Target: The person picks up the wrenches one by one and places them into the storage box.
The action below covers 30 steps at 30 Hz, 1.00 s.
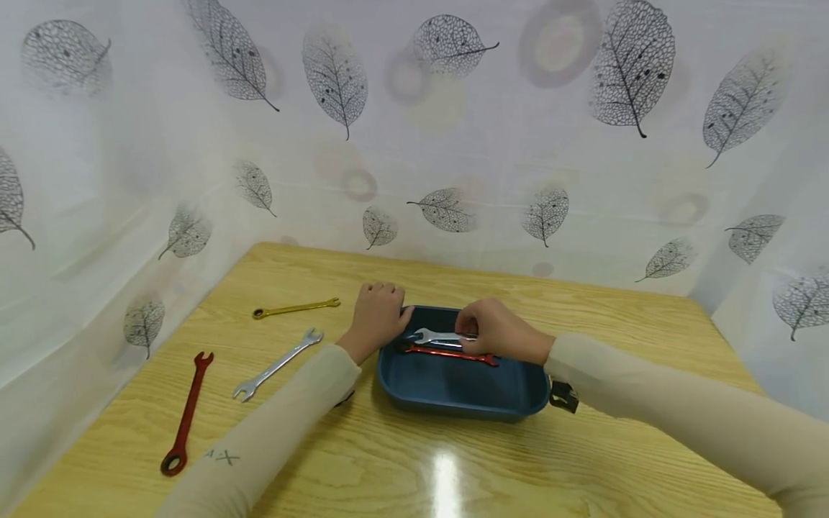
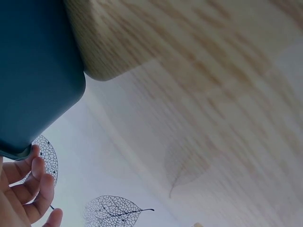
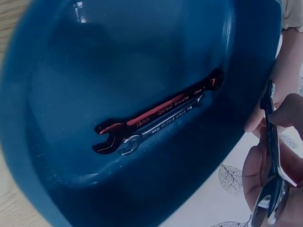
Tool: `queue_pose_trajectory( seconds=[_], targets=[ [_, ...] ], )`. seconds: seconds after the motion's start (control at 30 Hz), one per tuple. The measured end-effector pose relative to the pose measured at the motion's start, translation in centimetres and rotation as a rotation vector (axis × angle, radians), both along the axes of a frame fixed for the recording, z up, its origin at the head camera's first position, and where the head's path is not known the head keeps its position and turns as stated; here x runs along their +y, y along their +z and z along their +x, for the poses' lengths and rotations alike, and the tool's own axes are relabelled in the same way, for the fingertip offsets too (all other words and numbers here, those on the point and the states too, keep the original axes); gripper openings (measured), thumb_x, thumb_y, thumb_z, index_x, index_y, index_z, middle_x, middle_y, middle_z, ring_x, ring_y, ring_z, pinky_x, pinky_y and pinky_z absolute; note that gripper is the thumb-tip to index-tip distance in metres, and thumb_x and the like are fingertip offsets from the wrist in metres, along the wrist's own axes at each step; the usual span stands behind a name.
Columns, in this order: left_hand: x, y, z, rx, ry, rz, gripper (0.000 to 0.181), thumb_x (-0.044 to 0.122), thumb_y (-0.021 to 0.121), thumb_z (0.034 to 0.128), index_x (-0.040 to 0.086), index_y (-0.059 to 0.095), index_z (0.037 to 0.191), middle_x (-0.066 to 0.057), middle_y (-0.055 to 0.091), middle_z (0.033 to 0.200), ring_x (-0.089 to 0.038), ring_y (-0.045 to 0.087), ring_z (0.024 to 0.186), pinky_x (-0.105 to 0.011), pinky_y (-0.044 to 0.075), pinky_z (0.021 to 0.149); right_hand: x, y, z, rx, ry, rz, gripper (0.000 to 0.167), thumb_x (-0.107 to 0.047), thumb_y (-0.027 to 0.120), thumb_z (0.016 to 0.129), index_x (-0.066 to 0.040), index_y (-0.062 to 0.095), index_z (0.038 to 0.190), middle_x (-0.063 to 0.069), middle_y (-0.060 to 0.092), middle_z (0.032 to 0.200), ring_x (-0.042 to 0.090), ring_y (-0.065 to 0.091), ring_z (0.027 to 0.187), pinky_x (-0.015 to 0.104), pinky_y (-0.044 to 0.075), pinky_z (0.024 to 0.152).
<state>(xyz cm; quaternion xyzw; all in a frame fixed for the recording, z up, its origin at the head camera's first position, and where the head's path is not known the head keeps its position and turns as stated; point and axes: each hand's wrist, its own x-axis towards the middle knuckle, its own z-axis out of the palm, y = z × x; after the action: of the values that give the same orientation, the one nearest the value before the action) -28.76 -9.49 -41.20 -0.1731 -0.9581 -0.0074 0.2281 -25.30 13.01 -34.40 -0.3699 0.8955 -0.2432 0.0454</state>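
Observation:
A blue plastic bin (image 1: 453, 411) stands on the table. At its far left corner my left hand (image 1: 381, 316) grips the rim, with fingers outside, seen curled in the left wrist view, and the thumb toward the inside. My right hand (image 1: 497, 332) pinches a silver wrench (image 1: 437, 336) above the far part of the bin; one open end points left. Inside, a red combination wrench (image 3: 165, 109) lies beside a smaller silver wrench (image 3: 163, 125) along the far wall. In the head view the right hand and its wrench partly cover the silver one lying there.
Left of the bin lie a gold wrench (image 1: 296, 309), a silver double open-end wrench (image 1: 278, 365) and a dark red combination wrench (image 1: 188, 414) on the wooden table (image 1: 615, 453). A leaf-print curtain (image 1: 492, 144) hangs behind and at the sides.

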Motion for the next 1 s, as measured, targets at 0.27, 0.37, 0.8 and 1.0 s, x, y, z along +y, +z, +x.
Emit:
queue_pose_trajectory(
  seconds=[0.27,0.37,0.8,1.0],
  targets=[
    [0.0,0.0,0.0,0.018,-0.009,0.005,0.029,0.039,0.061,0.0883,0.01,0.066,0.087,-0.007,0.069,0.09,-0.023,0.064,0.084,-0.042,0.046,0.081,-0.7,-0.3,-0.7,-0.006,0.015,0.019,0.008,-0.005,0.069,0.077,-0.005,0.07,0.085,0.002,0.065,0.076,0.006,0.052,0.063,0.023,0.045,0.061],
    [-0.1,-0.1,0.0,0.034,-0.011,0.0,0.029,0.039,0.061,0.0881,0.01,0.065,0.086,-0.007,0.069,0.089,-0.023,0.064,0.083,-0.042,0.046,0.081,-0.9,-0.7,-1.0,0.008,0.037,0.019,0.007,-0.005,0.069,0.077,-0.005,0.07,0.084,0.002,0.066,0.076,0.005,0.052,0.063,0.022,0.046,0.061],
    [-0.1,-0.2,0.0,0.017,-0.007,0.008,0.029,0.04,0.06,0.0889,0.012,0.063,0.084,-0.007,0.068,0.089,-0.023,0.063,0.084,-0.042,0.045,0.081,-1.9,-2.1,-1.8,-0.003,0.082,0.078,0.005,-0.009,0.072,0.077,-0.007,0.07,0.08,0.0,0.066,0.075,0.005,0.055,0.065,0.022,0.048,0.062],
    [-0.1,-0.2,-0.1,0.004,-0.003,0.013,0.029,0.04,0.06,0.089,0.011,0.063,0.083,-0.007,0.068,0.088,-0.023,0.062,0.083,-0.042,0.045,0.081,-2.2,-2.5,-2.0,-0.034,0.082,0.111,0.008,-0.007,0.075,0.075,-0.006,0.07,0.081,0.0,0.065,0.075,0.005,0.054,0.065,0.021,0.047,0.061]
  ],
)
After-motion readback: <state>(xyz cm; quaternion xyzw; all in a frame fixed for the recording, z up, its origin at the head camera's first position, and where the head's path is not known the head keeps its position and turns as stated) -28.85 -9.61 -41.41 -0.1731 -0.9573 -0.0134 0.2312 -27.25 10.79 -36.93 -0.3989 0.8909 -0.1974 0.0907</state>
